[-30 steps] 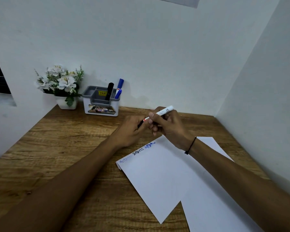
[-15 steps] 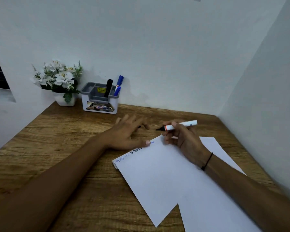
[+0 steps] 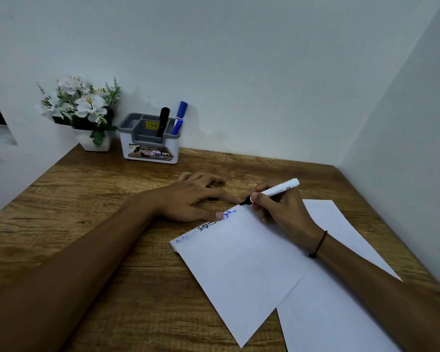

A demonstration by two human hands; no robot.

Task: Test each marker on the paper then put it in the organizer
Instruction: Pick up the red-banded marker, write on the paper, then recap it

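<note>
In the head view, the right hand (image 3: 282,212) grips a white-barrelled marker (image 3: 271,192) in a writing hold, its dark uncapped tip pointing down-left and sitting right at the far corner of the top sheet of paper (image 3: 241,262); whether the tip actually touches the sheet cannot be told. A thin dark band (image 3: 318,243) circles that wrist. The left hand (image 3: 193,199) lies flat on the wooden desk (image 3: 87,199) with fingers spread and nothing in its grasp, its thumb tip pressing the paper's upper edge beside blue and black scribbles (image 3: 214,223). A second sheet (image 3: 341,313) lies under the first, reaching toward the right. At the back, against the wall, stands the grey-and-white organizer (image 3: 150,143), holding a black marker (image 3: 163,121) and two blue markers (image 3: 179,118) upright in its right-hand compartments. Just to its left sits a small white pot of white flowers (image 3: 81,107)
</note>
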